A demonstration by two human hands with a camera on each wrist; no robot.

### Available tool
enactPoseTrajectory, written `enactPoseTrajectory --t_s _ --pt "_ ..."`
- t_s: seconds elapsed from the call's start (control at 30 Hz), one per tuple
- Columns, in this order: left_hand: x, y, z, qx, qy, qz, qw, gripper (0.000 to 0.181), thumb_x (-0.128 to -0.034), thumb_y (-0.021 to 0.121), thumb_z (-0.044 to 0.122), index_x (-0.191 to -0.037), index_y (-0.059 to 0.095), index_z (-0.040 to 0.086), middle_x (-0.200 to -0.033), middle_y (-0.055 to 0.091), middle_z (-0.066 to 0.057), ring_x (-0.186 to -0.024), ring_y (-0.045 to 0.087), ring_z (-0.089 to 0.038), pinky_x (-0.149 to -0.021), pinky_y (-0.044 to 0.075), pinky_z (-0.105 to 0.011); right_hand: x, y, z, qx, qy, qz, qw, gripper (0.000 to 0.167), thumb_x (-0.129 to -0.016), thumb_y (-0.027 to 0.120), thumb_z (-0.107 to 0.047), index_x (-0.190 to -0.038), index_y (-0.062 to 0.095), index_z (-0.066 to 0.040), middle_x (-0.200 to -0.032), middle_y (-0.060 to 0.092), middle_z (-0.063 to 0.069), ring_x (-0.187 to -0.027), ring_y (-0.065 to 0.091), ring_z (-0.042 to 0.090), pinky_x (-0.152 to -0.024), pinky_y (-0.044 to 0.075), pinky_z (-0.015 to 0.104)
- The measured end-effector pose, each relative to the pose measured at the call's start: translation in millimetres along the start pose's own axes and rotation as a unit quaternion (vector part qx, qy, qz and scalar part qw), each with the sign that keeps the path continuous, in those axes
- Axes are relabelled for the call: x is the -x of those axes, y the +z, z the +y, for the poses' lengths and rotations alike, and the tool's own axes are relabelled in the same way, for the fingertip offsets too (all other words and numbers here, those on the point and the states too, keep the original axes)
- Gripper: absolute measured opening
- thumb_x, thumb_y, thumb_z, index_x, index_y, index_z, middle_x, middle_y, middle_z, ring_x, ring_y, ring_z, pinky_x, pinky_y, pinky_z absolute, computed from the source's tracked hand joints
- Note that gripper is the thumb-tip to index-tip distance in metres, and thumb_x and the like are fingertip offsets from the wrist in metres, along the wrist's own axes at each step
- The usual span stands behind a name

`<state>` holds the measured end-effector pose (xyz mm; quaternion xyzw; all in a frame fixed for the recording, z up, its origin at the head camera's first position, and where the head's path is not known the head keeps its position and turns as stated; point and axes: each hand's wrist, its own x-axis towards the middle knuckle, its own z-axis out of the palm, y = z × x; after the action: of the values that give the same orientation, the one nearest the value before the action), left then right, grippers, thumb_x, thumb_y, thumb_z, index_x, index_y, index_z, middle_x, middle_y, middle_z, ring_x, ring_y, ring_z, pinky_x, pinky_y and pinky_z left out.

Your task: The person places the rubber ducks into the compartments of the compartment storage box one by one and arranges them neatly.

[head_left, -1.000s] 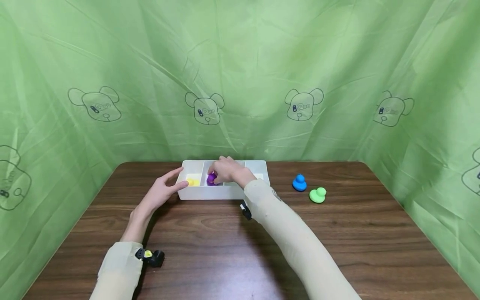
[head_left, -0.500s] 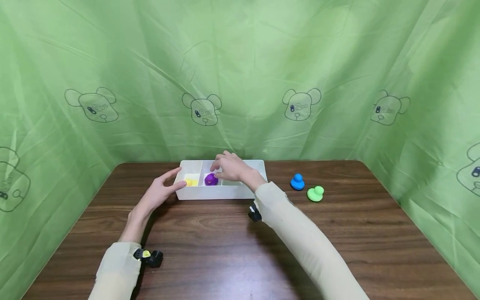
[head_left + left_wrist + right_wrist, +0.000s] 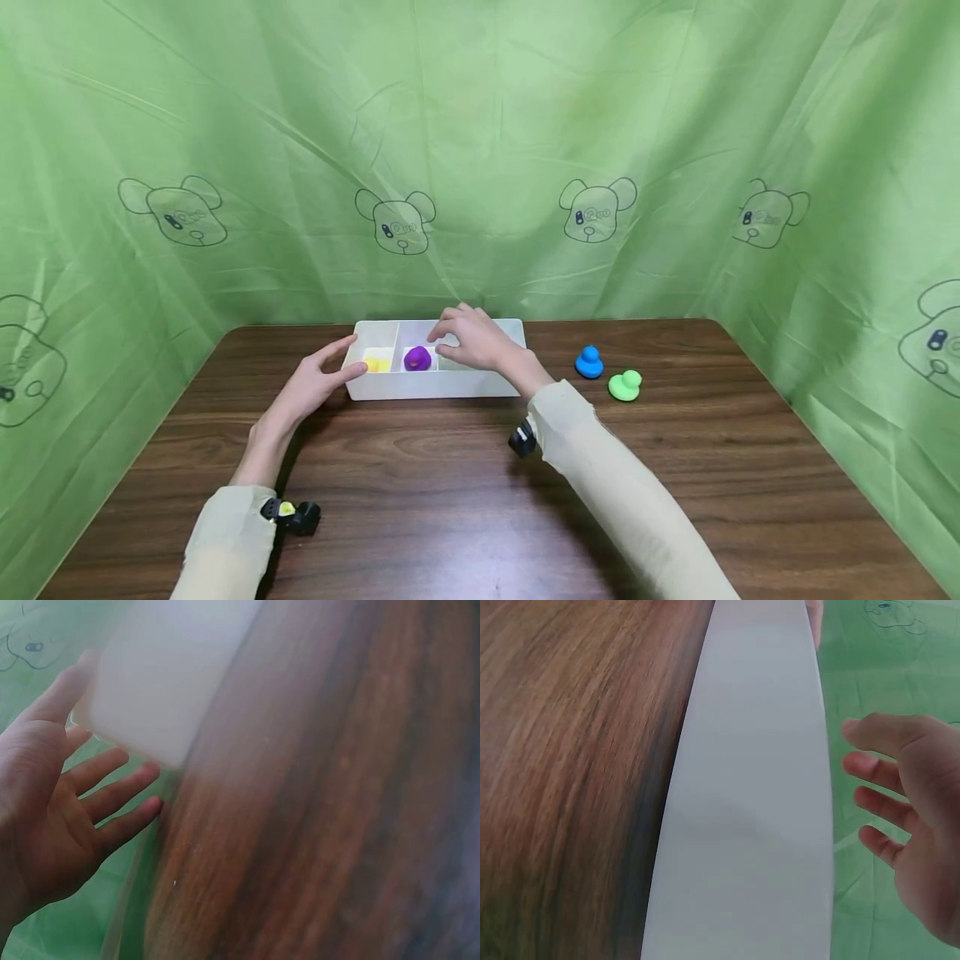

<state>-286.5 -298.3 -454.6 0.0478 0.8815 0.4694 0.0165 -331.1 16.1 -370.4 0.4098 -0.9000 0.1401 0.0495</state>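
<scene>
Purple toy (image 3: 417, 358) between both hands (image 3: 311, 386) (image 3: 480, 340)

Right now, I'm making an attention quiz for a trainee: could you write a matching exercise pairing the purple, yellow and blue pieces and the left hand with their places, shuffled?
Things
1. purple piece
2. yellow piece
3. blue piece
4. left hand

Places
A. on the table, right of the tray
B. at the tray's left end
C. in the second compartment from the left
D. in the leftmost compartment

Pairs: 1-C, 2-D, 3-A, 4-B
</scene>
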Motion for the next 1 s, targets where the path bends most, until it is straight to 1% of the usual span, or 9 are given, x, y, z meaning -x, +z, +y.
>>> enactPoseTrajectory --t_s 0.23,0.5,0.6,0.77,0.93,1.0 --pt "-0.2 -0.8 1.4 -0.001 -0.002 -0.004 1.0000 0.081 -0.0883 0.067 0.058 -0.155 0.035 0.026 -0.161 0.033 -0.011 -0.151 0.019 -0.036 -0.118 0.017 -0.065 16.9 -5.4 3.9 -0.018 0.007 0.024 0.9995 0.026 -0.094 0.065 -0.022 -0.119 0.072 -0.017 -0.113 0.068 -0.001 -0.109 0.056 0.022 -0.092 0.044 0.042" --pt "-0.5 -1.5 0.2 -0.001 -0.005 -0.006 1.0000 0.081 -0.0886 0.067 0.057 -0.156 0.035 0.026 -0.162 0.032 -0.009 -0.152 0.018 -0.036 -0.118 0.017 -0.065 32.5 -10.1 7.3 -0.036 0.020 0.042 0.9983 0.027 -0.095 0.065 -0.022 -0.121 0.072 -0.016 -0.112 0.068 0.000 -0.106 0.055 0.022 -0.091 0.043 0.042" --pt "3.2 0.2 1.9 -0.005 -0.007 -0.003 1.0000 0.080 -0.0891 0.067 0.056 -0.156 0.035 0.026 -0.162 0.033 -0.008 -0.152 0.019 -0.036 -0.118 0.016 -0.065 42.6 -11.3 7.8 -0.038 0.026 0.051 0.9977 0.027 -0.095 0.066 -0.023 -0.121 0.072 -0.017 -0.112 0.068 0.000 -0.106 0.055 0.022 -0.091 0.044 0.041" --pt "9.5 2.5 4.9 -0.010 -0.012 0.001 0.9999 0.080 -0.0892 0.067 0.056 -0.156 0.034 0.026 -0.162 0.031 -0.010 -0.151 0.019 -0.037 -0.118 0.017 -0.065 60.4 -14.2 10.4 -0.047 0.038 0.065 0.9961 0.028 -0.095 0.066 -0.022 -0.121 0.071 -0.017 -0.108 0.069 0.002 -0.107 0.056 0.022 -0.091 0.045 0.042" --pt "16.7 4.0 8.5 -0.012 -0.017 0.004 0.9998 0.081 -0.0893 0.067 0.057 -0.156 0.033 0.026 -0.162 0.030 -0.012 -0.151 0.019 -0.038 -0.118 0.018 -0.066 73.9 -18.1 14.0 -0.056 0.037 0.083 0.9943 0.027 -0.095 0.067 -0.021 -0.121 0.071 -0.016 -0.107 0.069 0.003 -0.107 0.056 0.022 -0.093 0.045 0.043" --pt "19.5 4.4 9.8 -0.011 -0.017 0.006 0.9998 0.080 -0.0897 0.067 0.056 -0.156 0.033 0.026 -0.162 0.030 -0.012 -0.151 0.019 -0.037 -0.118 0.017 -0.065 78.6 -19.8 15.3 -0.056 0.036 0.090 0.9937 0.027 -0.095 0.067 -0.022 -0.121 0.071 -0.016 -0.107 0.068 0.002 -0.107 0.056 0.022 -0.093 0.045 0.043"
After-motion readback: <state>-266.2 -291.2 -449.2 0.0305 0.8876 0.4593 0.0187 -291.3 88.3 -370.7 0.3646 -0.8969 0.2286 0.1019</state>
